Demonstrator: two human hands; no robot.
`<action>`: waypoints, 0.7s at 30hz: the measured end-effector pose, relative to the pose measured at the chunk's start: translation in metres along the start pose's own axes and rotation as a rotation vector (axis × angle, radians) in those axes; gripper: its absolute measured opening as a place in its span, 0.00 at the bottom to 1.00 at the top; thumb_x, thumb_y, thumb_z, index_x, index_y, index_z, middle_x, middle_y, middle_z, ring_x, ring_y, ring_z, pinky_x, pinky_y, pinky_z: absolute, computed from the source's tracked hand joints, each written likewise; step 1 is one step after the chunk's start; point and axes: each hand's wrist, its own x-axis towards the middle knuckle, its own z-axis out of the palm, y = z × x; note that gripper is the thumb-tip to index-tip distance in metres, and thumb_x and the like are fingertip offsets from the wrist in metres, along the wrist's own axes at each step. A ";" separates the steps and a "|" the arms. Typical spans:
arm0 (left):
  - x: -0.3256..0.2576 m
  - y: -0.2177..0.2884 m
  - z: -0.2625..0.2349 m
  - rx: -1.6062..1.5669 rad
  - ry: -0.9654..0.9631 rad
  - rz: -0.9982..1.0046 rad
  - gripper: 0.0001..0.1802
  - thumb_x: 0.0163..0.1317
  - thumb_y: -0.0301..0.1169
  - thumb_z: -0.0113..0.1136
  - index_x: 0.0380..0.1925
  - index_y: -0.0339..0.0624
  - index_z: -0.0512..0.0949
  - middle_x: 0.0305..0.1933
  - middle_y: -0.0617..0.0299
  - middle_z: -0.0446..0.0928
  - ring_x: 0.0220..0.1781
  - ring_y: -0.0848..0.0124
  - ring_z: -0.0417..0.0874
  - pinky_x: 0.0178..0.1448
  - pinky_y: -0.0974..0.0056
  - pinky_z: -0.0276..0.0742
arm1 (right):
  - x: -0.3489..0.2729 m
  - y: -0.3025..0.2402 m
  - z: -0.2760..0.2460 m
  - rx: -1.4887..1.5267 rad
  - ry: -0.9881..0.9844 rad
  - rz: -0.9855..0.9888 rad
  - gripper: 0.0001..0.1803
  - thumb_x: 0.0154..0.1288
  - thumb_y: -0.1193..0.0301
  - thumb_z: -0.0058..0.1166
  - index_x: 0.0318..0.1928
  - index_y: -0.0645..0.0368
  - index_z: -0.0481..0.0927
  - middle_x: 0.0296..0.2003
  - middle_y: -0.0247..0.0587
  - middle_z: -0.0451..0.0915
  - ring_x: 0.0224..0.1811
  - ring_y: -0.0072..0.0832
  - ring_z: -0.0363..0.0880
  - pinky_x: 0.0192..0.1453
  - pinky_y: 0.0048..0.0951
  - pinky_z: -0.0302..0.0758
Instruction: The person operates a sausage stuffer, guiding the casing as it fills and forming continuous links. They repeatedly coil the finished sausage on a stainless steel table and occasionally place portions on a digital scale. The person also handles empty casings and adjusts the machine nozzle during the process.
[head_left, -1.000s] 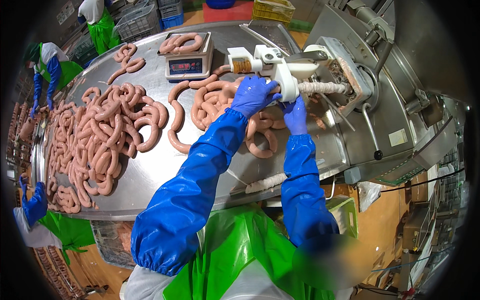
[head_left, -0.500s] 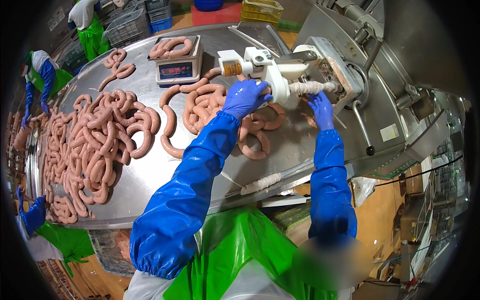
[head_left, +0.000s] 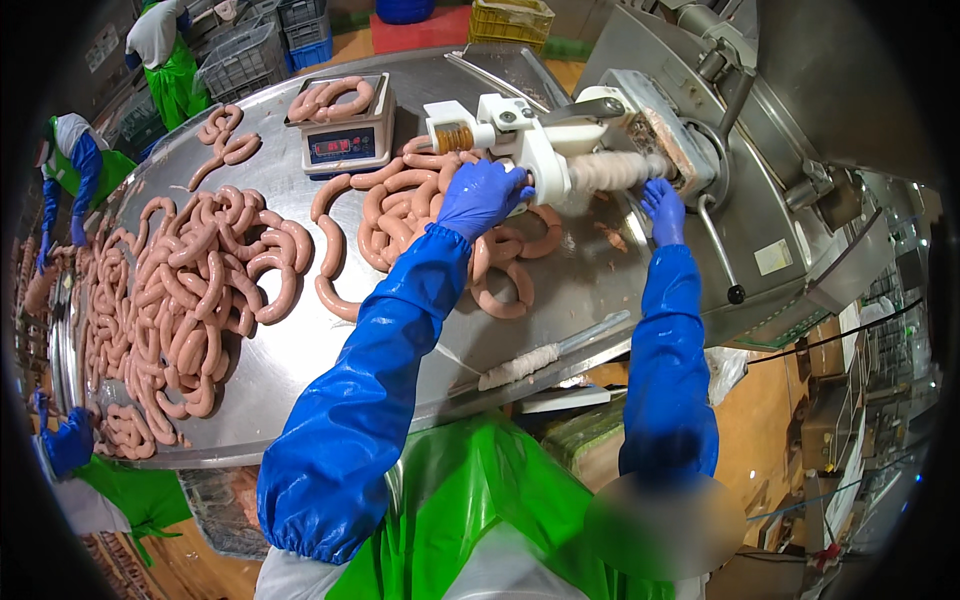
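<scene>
- A big grey steel filling machine (head_left: 790, 150) stands at the upper right, its round front plate facing the work.
- The long curved stainless-steel surface (head_left: 300, 350) runs from upper centre down to the lower left, its rim bending with the lens.
- A broad heap of pink curved sausage rings (head_left: 190, 290) covers the left part of the surface; a smaller cluster of the same rings (head_left: 400, 215) lies near the middle, just under the machine's nozzle.
- Green-aproned co-workers (head_left: 170, 70) stand along the far left edge, well apart from the hands at the machine.
- A white plastic nozzle assembly (head_left: 530, 140) juts leftward from the machine, with a pale, wrinkled casing sleeve (head_left: 615, 170) bunched on the tube between the white collar and the machine's face.
- A small grey digital scale with a red display (head_left: 340, 140) sits on the surface left of the nozzle, a few sausage rings resting on its pan.
- The left hand (head_left: 480, 195), in a blue glove and long blue sleeve, curls against the white collar at the nozzle's outlet, fingers bent and touching it; whether it truly grips anything I cannot tell.
- The right hand (head_left: 663, 208), gloved the same, reaches up under the casing sleeve near the machine's face, fingers loosely extended and touching or nearly touching it, closed on nothing I can see.
</scene>
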 end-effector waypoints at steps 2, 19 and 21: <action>0.003 0.003 -0.003 0.010 0.019 0.013 0.14 0.59 0.46 0.61 0.39 0.52 0.78 0.27 0.50 0.78 0.32 0.49 0.78 0.34 0.50 0.75 | 0.003 0.003 0.005 -0.018 -0.046 -0.002 0.22 0.71 0.57 0.45 0.55 0.59 0.76 0.48 0.39 0.81 0.54 0.29 0.78 0.54 0.32 0.74; 0.003 0.002 -0.007 0.135 0.176 0.068 0.13 0.56 0.47 0.62 0.33 0.54 0.80 0.25 0.56 0.79 0.30 0.54 0.81 0.36 0.52 0.73 | -0.062 0.049 0.071 0.305 -0.326 0.261 0.19 0.71 0.61 0.46 0.56 0.56 0.75 0.52 0.38 0.79 0.54 0.32 0.76 0.57 0.36 0.72; 0.001 0.002 -0.009 0.077 0.160 0.091 0.12 0.55 0.45 0.62 0.34 0.52 0.81 0.24 0.53 0.78 0.30 0.54 0.81 0.34 0.52 0.74 | -0.070 0.062 0.091 0.535 -0.545 0.300 0.19 0.70 0.62 0.47 0.57 0.56 0.75 0.52 0.39 0.79 0.55 0.33 0.76 0.59 0.37 0.71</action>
